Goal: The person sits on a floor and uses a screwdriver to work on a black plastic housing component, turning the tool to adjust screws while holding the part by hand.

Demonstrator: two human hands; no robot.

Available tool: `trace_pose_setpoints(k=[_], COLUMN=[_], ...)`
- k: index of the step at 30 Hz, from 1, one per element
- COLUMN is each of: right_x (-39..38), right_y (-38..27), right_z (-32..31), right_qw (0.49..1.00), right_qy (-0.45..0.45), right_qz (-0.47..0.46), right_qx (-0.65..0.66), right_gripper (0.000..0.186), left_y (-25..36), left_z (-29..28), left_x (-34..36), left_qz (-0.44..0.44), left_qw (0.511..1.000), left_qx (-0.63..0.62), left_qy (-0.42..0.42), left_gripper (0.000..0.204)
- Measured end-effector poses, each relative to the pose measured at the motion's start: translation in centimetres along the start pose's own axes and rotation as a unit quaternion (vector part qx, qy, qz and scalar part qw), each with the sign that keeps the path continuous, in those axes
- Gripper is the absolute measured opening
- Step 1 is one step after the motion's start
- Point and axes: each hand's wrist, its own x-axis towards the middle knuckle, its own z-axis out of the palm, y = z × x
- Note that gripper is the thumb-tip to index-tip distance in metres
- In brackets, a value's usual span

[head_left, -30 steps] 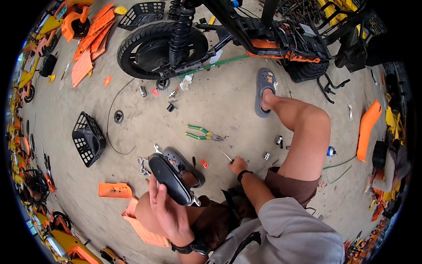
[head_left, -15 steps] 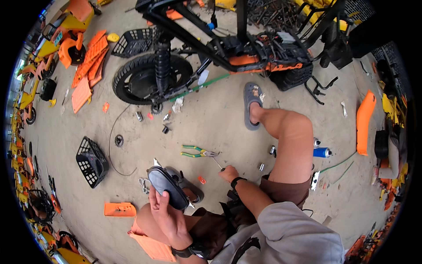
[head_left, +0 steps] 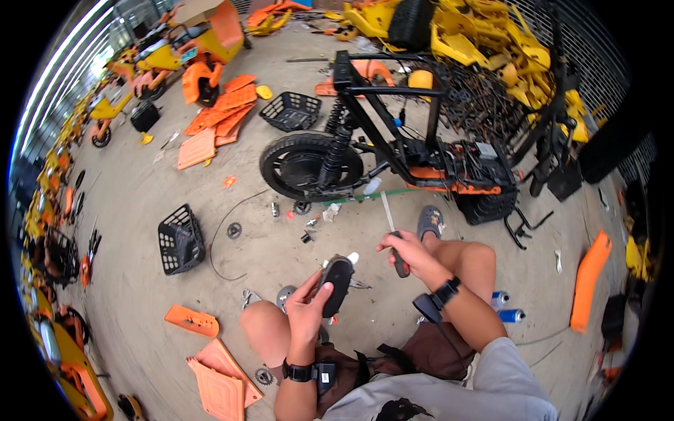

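My left hand (head_left: 306,305) is closed around a dark oval part (head_left: 340,286) with a pale tab at its top end; I cannot tell its exact kind. It is held up over my lap, its flat dark side showing. To the right, my right hand (head_left: 413,254) grips a screwdriver (head_left: 400,261) by its black and red handle. The silver blade points up and away, apart from the oval part. Behind the oval part, the jaws of a pair of pliers (head_left: 360,285) show on the floor; the rest is hidden.
A stripped black scooter frame (head_left: 390,140) with its wheel stands ahead. Black baskets (head_left: 184,261), orange panels (head_left: 223,393), small gears (head_left: 234,230) and a bent cable (head_left: 214,245) lie to the left. Blue spray cans (head_left: 511,316) and an orange panel (head_left: 591,281) lie right. Yellow parts (head_left: 477,42) pile up behind.
My left hand has lifted the oval part, moved right and turned it. My right hand has raised the screwdriver from near the pliers, its blade now pointing up. The view has shifted.
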Motion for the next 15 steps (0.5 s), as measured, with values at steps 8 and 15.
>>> trace_pose_setpoints(k=[8, 15], right_x=[-5.6, -6.1], right_y=[0.6, 0.9], right_z=[2.0, 2.9], right_qw=[0.994, 0.994], right_qy=[-0.085, -0.085], right_qz=[-0.056, -0.035], right_qx=[-0.026, -0.062], right_gripper=[0.010, 0.015], left_y=[0.9, 1.4], left_z=[0.0, -0.2], left_x=[-1.0, -0.8], left_qz=[-0.028, -0.013], left_qw=[0.967, 0.988], left_qx=[0.161, 0.134], left_qy=[-0.197, -0.081], left_gripper=[0.054, 0.065])
